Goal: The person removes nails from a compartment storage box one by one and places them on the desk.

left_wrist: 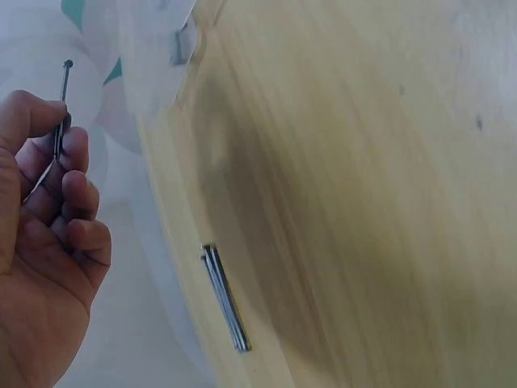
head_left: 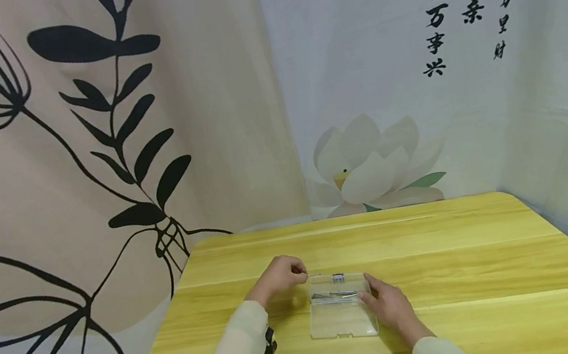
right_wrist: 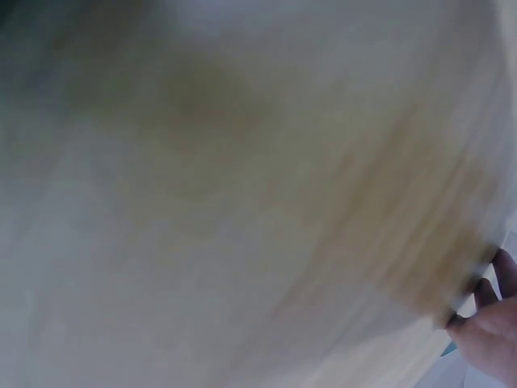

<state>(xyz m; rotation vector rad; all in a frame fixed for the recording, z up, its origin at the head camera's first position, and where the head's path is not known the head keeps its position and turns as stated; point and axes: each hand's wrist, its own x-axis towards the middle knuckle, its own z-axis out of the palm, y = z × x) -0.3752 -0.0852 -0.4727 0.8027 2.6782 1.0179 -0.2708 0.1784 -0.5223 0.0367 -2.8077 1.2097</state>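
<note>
My left hand (head_left: 282, 273) pinches a thin metal nail (left_wrist: 64, 85) between thumb and fingertips, its small round head pointing up in the left wrist view. Just to the right of that hand, the nail overlaps the far left corner of a clear plastic box (head_left: 342, 321), which lies opened on the table. Several long nails (head_left: 336, 298) lie across the box's middle. My right hand (head_left: 390, 304) grips the box at its right edge, thumb over the near side. The right wrist view is blurred, with only the fingertips (right_wrist: 485, 291) at its edge.
A yellow wood-grain table (head_left: 474, 270) spreads beneath everything. In the left wrist view, a small bundle of nails (left_wrist: 224, 299) lies on the table beside the hand's shadow. A printed curtain (head_left: 229, 117) hangs behind the table's far edge.
</note>
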